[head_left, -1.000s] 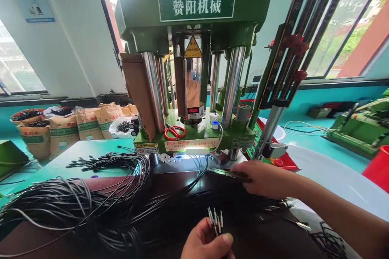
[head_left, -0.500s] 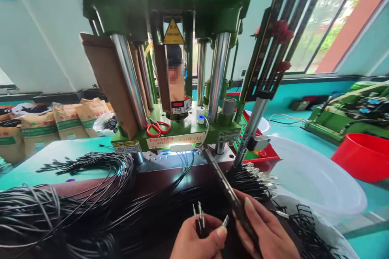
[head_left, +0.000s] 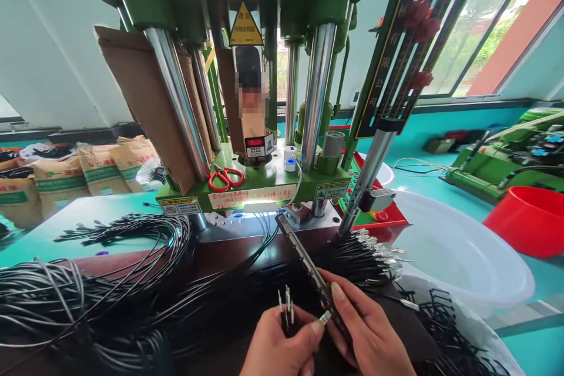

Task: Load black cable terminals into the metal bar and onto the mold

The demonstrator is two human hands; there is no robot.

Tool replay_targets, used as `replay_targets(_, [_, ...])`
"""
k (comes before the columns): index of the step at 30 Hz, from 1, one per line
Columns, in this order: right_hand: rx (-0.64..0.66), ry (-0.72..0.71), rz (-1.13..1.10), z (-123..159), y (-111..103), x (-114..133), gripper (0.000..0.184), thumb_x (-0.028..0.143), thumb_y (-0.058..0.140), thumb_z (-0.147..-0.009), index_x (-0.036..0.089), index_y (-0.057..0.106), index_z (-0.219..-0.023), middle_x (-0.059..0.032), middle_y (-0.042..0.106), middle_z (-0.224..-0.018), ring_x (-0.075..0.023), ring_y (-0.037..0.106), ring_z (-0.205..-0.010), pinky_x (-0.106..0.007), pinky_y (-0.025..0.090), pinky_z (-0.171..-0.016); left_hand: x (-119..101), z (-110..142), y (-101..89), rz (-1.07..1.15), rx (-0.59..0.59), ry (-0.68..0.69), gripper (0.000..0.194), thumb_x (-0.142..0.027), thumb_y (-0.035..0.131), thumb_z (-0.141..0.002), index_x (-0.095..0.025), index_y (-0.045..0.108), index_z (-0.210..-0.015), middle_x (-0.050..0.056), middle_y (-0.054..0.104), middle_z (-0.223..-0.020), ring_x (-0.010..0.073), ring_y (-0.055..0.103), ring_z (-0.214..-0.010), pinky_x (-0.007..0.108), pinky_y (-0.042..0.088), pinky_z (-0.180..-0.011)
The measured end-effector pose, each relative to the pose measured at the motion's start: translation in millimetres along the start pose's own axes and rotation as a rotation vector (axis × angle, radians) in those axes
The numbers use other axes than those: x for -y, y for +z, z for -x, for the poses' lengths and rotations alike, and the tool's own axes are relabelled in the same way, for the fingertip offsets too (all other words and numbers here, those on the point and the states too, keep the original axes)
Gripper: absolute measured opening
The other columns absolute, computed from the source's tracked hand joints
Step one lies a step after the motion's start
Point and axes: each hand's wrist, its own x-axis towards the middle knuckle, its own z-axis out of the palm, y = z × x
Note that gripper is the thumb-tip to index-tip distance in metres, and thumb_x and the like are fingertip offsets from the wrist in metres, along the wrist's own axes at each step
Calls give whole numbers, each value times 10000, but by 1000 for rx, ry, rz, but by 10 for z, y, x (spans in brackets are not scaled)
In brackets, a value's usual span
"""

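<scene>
Fixture bar (long, dark), right hand grip, pointing up-left

Only the two hands of the person are in view, at 6 o'clock of the head picture. The left hand and the right hand are both bare, without gloves, rings or a watch. The fingernails are short and unpainted, and no sleeve shows at either wrist.

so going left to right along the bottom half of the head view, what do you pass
black wire bundle → left hand with metal-tipped wire ends → right hand on a long dark strip → white plastic basin → red tub
</scene>
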Motion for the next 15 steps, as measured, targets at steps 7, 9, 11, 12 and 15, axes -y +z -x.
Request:
replay_targets(7, [-3, -2, 29, 11, 8, -10, 552, 572, 555, -841, 176, 571, -1224, 72, 410, -480, -64, 298, -400, -171, 209, -376, 3, 4, 12, -15, -7, -19, 587, -698, 719, -526, -179, 499, -692, -92, 403, -345, 43, 328, -296, 183, 165, -336])
replay_targets(9, [4, -6, 45, 9, 2, -30, 556, 570, 549, -846, 179, 560, -1241, 74, 402, -479, -71, 309, -409, -175, 219, -382, 17, 2, 11, -17, -10, -29, 582, -696, 716, -533, -181, 502, -698, -90, 404, -335, 48, 326, -292, 185, 163, -332])
replay_targets(11, [5, -15, 75, 8, -6, -49, 557, 567, 534, -857, 180, 545, -1258, 76, 399, -475, -77, 320, -415, -179, 233, -385, 32, -3, 8, -4, -11, -29, 576, -691, 720, -532, -184, 497, -691, -89, 415, -353, 51, 336, -292, 188, 171, -329])
replay_targets(12, [0, -19, 90, 9, -10, -56, 554, 567, 530, -859, 184, 543, -1259, 76, 403, -478, -78, 325, -417, -180, 241, -388, 39, -6, 6, 5, -9, -30, 571, -685, 724, -531, -187, 492, -684, -90, 414, -361, 53, 342, -292, 188, 174, -327])
replay_targets(15, [-5, -35, 116, 19, -17, -61, 530, 561, 527, -864, 194, 552, -1245, 68, 424, -503, -81, 346, -430, -187, 274, -402, 46, -11, 1, 16, 7, -33, 545, -664, 727, -549, -196, 477, -676, -95, 400, -357, 57, 336, -294, 186, 172, -320])
